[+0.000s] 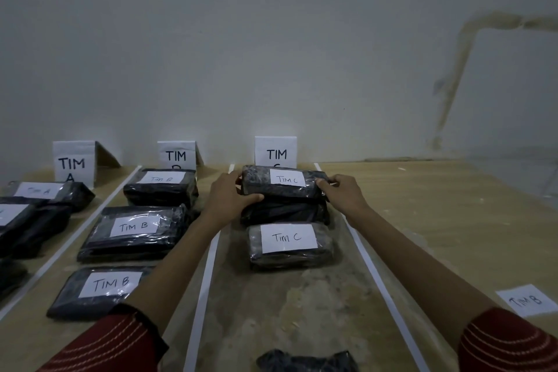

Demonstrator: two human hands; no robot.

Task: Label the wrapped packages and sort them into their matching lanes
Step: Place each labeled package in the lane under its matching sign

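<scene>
Left: three TIM B packages [134,231] in a taped lane. Centre: left hand [229,196] and right hand [344,193] clasping the ends of a TIM C package [283,183] atop a dark bundle [283,211], half-hiding the TIM C sign [276,151]. Lower right: loose TIM B label [527,300] on worktop [437,220].

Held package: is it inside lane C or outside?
Inside: the held package lies atop a lower package between white strips; left hand and right hand hold its ends.
</scene>
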